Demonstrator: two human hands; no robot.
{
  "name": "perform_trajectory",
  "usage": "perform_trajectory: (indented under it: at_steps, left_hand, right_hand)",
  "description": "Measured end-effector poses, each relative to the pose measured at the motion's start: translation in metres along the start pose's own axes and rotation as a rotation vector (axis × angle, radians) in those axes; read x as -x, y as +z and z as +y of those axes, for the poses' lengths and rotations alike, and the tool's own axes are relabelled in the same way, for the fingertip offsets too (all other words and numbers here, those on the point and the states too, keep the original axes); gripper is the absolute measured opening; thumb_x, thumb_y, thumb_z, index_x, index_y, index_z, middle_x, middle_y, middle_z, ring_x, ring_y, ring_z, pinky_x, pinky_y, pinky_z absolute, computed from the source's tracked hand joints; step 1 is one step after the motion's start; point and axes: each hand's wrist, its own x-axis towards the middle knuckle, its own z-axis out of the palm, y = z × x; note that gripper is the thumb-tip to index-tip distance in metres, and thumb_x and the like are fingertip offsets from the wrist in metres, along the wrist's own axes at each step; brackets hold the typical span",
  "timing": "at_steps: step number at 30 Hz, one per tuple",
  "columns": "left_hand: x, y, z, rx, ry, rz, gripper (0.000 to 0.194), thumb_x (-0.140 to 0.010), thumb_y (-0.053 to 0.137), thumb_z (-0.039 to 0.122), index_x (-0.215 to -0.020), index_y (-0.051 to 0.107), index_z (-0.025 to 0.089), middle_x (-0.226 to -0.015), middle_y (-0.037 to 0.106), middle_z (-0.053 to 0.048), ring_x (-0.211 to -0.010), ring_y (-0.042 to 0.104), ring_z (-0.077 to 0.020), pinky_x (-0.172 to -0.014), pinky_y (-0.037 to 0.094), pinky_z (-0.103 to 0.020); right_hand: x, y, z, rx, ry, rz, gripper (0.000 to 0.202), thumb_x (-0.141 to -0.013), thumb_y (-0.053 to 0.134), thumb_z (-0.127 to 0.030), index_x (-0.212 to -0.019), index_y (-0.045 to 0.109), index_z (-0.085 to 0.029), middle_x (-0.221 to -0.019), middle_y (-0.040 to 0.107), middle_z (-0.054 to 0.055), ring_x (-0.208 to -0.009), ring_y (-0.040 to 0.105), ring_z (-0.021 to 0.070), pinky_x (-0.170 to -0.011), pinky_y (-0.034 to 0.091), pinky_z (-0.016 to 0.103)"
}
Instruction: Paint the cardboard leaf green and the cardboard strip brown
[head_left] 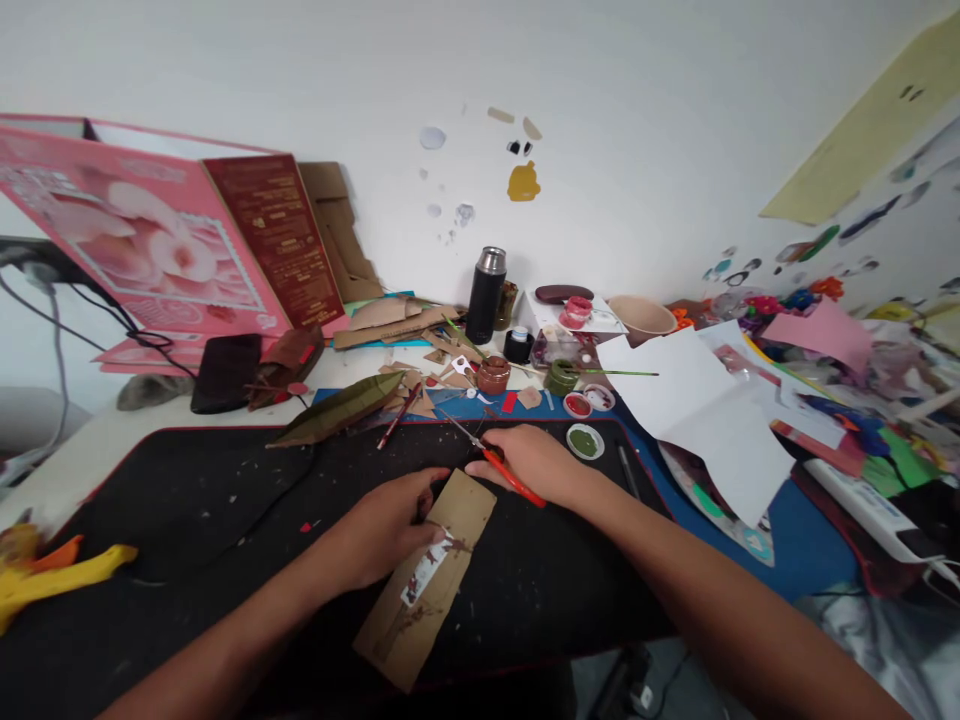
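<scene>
My left hand (397, 530) grips the left edge of a long brown cardboard piece (427, 610), its thumb resting on the upper part. A whitish printed patch and dark brown marks show on the cardboard, which slants toward me above the black mat. Wrapped round orange-handled scissors (517, 478) is my right hand (525, 458), just beyond the cardboard's far end. The metal blades point away to the upper left; whether they are parted is hard to see. Some of the right fingers are hidden behind the hand.
Cardboard scraps (397, 325), a green leaf shape (337, 410) and a dark red pen (399, 415) lie beyond my hands. Paint jars (493, 376), a green paint lid (584, 442) and a black thermos (486, 300) stand farther back. White paper (697, 410) lies right; a yellow-handled tool (67, 580) left.
</scene>
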Motion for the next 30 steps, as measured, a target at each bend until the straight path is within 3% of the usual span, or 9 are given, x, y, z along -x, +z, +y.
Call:
perform_trajectory:
  at_steps: [2, 4, 9, 12, 16, 19, 22, 27, 30]
  left_hand:
    - [0.0, -0.013, -0.002, 0.155, -0.009, -0.076, 0.033, -0.083, 0.072, 0.042, -0.106, 0.078, 0.019, -0.086, 0.072, -0.002, -0.08, 0.065, -0.0226, -0.071, 0.047, -0.031]
    - [0.0, -0.03, -0.002, 0.291, 0.003, -0.068, 0.029, -0.081, 0.076, 0.049, -0.083, 0.077, 0.02, -0.078, 0.072, -0.002, -0.074, 0.065, -0.0226, -0.069, 0.049, -0.031]
    - [0.001, -0.077, 0.01, 0.524, 0.184, 0.382, 0.039, -0.075, 0.085, 0.051, -0.102, 0.081, 0.024, -0.098, 0.081, -0.009, -0.091, 0.074, -0.0309, -0.079, 0.058, -0.039]
    - [-0.001, -0.091, 0.015, 0.314, 0.27, 0.687, 0.033, -0.08, 0.081, 0.05, -0.1, 0.079, 0.024, -0.091, 0.079, -0.007, -0.081, 0.071, -0.0275, -0.07, 0.056, -0.034]
    - [-0.004, -0.091, 0.008, -0.212, 0.335, 0.999, 0.016, -0.089, 0.072, 0.042, -0.087, 0.071, 0.025, -0.071, 0.068, 0.0, -0.062, 0.06, -0.0199, -0.06, 0.045, -0.03]
    - [-0.009, -0.084, -0.003, -0.477, 0.433, 1.047, 0.009, -0.093, 0.065, 0.032, -0.091, 0.07, 0.026, -0.081, 0.073, -0.003, -0.073, 0.068, -0.0228, -0.065, 0.047, -0.032]
    - [-0.014, -0.079, -0.014, -0.66, 0.503, 1.056, 0.01, -0.098, 0.062, 0.025, -0.091, 0.07, 0.024, -0.083, 0.075, -0.004, -0.078, 0.07, -0.0235, -0.071, 0.049, -0.033]
    - [-0.02, -0.073, -0.024, -0.758, 0.526, 1.006, 0.014, -0.101, 0.062, 0.025, -0.091, 0.071, 0.024, -0.081, 0.075, -0.005, -0.074, 0.068, -0.0221, -0.071, 0.049, -0.034]
    - [-0.021, -0.069, -0.027, -0.804, 0.564, 0.983, 0.014, -0.102, 0.061, 0.022, -0.093, 0.073, 0.023, -0.08, 0.074, -0.004, -0.074, 0.067, -0.0214, -0.07, 0.048, -0.034]
  right_hand:
    - [-0.003, -0.001, 0.003, 0.021, 0.016, 0.002, 0.045, -0.102, 0.064, -0.062, -0.094, 0.074, -0.019, -0.089, 0.078, 0.011, -0.082, 0.073, 0.0265, -0.066, 0.038, 0.03]
    - [-0.006, -0.003, 0.007, 0.035, 0.034, 0.005, 0.047, -0.102, 0.062, -0.064, -0.1, 0.075, -0.019, -0.092, 0.079, 0.013, -0.085, 0.074, 0.0289, -0.067, 0.041, 0.031]
    - [-0.013, -0.011, 0.014, 0.141, 0.084, -0.033, 0.057, -0.1, 0.06, -0.07, -0.111, 0.076, -0.017, -0.097, 0.08, 0.019, -0.089, 0.076, 0.0356, -0.069, 0.045, 0.035]
    - [-0.016, -0.016, 0.014, 0.183, 0.091, -0.084, 0.06, -0.098, 0.061, -0.072, -0.116, 0.076, -0.017, -0.1, 0.08, 0.02, -0.092, 0.077, 0.0378, -0.07, 0.047, 0.036]
    - [-0.017, -0.02, 0.013, 0.207, 0.061, -0.126, 0.061, -0.095, 0.067, -0.07, -0.122, 0.075, -0.016, -0.1, 0.08, 0.021, -0.093, 0.077, 0.0386, -0.071, 0.049, 0.037]
    - [-0.015, -0.021, 0.014, 0.203, 0.032, -0.144, 0.059, -0.093, 0.072, -0.066, -0.124, 0.075, -0.016, -0.1, 0.081, 0.02, -0.094, 0.078, 0.038, -0.07, 0.047, 0.035]
    - [-0.012, -0.022, 0.017, 0.172, 0.005, -0.138, 0.045, -0.094, 0.075, -0.052, -0.126, 0.076, -0.021, -0.099, 0.082, 0.015, -0.092, 0.078, 0.0349, -0.067, 0.044, 0.033]
    - [-0.004, -0.023, 0.018, 0.083, 0.006, -0.039, 0.031, -0.098, 0.073, -0.044, -0.119, 0.08, -0.022, -0.094, 0.081, 0.011, -0.089, 0.076, 0.0311, -0.066, 0.043, 0.032]
    - [-0.002, -0.022, 0.011, -0.161, 0.015, 0.067, 0.026, -0.101, 0.07, -0.042, -0.113, 0.08, -0.021, -0.089, 0.08, 0.008, -0.081, 0.074, 0.0251, -0.066, 0.044, 0.031]
